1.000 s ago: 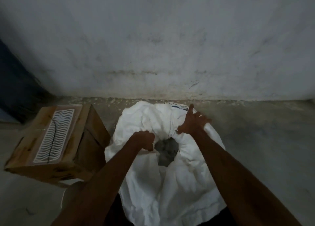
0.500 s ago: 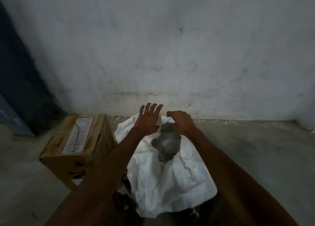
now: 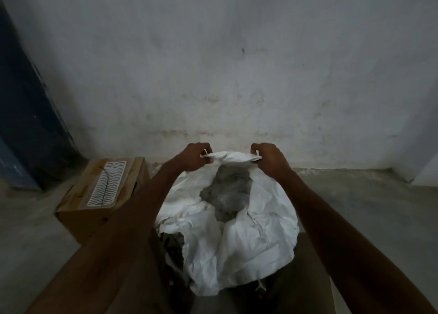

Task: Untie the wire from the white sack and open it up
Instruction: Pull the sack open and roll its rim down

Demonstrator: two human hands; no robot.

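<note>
Your left hand (image 3: 193, 157) and right hand (image 3: 270, 159) each pinch the far rim of the crumpled white woven sack (image 3: 256, 230), fingers curled around the fabric, stretching it between them. The sack sits on the grey concrete floor (image 3: 367, 207) between your forearms, mouth open, grey powdery contents (image 3: 227, 193) showing. A brown cardboard box (image 3: 94, 202) stands just left.

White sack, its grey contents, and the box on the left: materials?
White sack: looks like thin woven plastic or stiff cloth, matte, holding sharp crumpled creases; weave not resolvable. Grey contents: dull lumpy powder, possibly cement. Box: brown corrugated cardboard, matte, with a white wavy-patterned label.
</note>
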